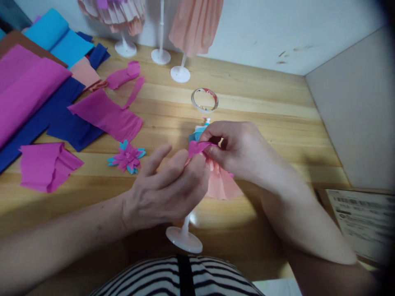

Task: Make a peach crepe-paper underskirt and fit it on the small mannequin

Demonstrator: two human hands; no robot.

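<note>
A miniature dress form wears a peach crepe paper skirt (220, 187) and a light blue top (196, 135). It lies tilted between my hands, and its white stand (184, 239) points toward my body. Around its waist runs a magenta crepe paper strip (197, 147). My right hand (243, 150) pinches this strip between thumb and fingertips. From the other side, my left hand (173, 187) is curled closed at the waist of the dress form; its fingertips are largely hidden behind the hand. To its left lies a magenta and blue paper flower (127, 157).
A clear tape roll (205, 100) lies beyond my hands. Crepe paper sheets (27, 90) and magenta scraps (106, 115) cover the left side. White doll stands (180, 74), two bearing paper skirts (197, 26), line the wall. A labelled cardboard box (364, 222) is at the right.
</note>
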